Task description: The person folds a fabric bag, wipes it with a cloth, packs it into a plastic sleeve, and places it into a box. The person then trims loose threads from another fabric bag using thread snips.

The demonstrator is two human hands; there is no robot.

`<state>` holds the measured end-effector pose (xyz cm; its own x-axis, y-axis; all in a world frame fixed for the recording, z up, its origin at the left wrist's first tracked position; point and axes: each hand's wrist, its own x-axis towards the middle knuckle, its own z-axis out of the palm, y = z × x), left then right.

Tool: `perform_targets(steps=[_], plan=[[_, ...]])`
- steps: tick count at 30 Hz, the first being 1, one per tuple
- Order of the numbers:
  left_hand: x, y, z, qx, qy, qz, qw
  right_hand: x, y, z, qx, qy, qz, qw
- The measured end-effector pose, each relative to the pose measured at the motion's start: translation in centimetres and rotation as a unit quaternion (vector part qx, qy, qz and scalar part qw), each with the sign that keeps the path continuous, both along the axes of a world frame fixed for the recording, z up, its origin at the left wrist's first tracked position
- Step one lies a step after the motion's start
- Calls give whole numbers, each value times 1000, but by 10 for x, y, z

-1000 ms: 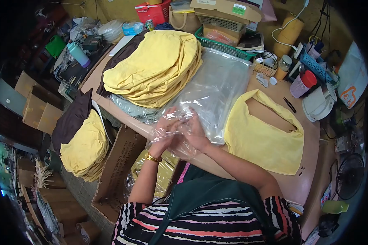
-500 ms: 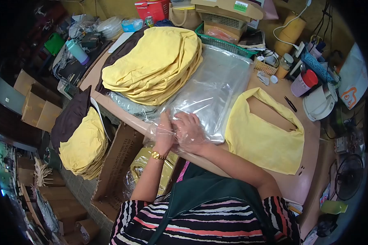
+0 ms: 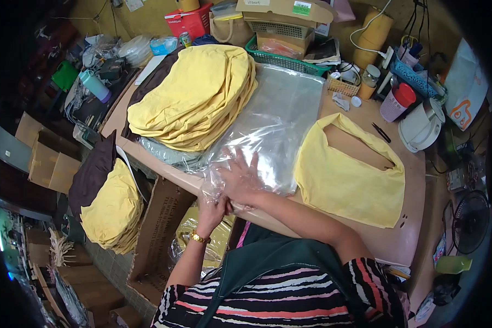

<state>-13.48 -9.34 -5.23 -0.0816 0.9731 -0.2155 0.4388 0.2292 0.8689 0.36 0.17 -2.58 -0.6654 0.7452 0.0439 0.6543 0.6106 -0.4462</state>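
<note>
A stack of clear plastic bags (image 3: 283, 104) lies on the table, with loose clear film bunched at its near left corner. Spread over that film is my right hand (image 3: 240, 177), fingers apart and partly covered by a layer of plastic. My left hand (image 3: 210, 202), with a gold watch at the wrist, is closed on the edge of a clear plastic bag by the table's front edge; its fingertips are partly hidden. Just right of the stack, a single yellow cloth bag (image 3: 350, 188) lies flat with its handle loop pointing away.
A tall pile of yellow cloth bags (image 3: 194, 98) stands left of the plastic. A second yellow and brown pile (image 3: 112, 205) sits lower left. An open cardboard box (image 3: 161, 235) below the table edge holds plastic-wrapped yellow items. Baskets, cups and a black pen (image 3: 381, 133) lie behind.
My left hand has moved down toward the table edge, drawing plastic with it. My right hand has spread its fingers over the film. The camera view has shifted slightly.
</note>
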Motion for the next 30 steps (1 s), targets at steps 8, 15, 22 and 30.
perform_targets(steps=[8,15,22,30], plan=[[-2,-20,91,103,275,-131,947,1,47,-26,2,-4,-99,995],[-42,-67,208,80,32,-33,996,-13,70,-41,-61,-13,-112,992],[-113,-163,267,492,622,445,416,-12,75,-7,-20,-38,-101,994],[-62,-114,286,486,728,403,266,13,-8,-17,-35,133,103,985]])
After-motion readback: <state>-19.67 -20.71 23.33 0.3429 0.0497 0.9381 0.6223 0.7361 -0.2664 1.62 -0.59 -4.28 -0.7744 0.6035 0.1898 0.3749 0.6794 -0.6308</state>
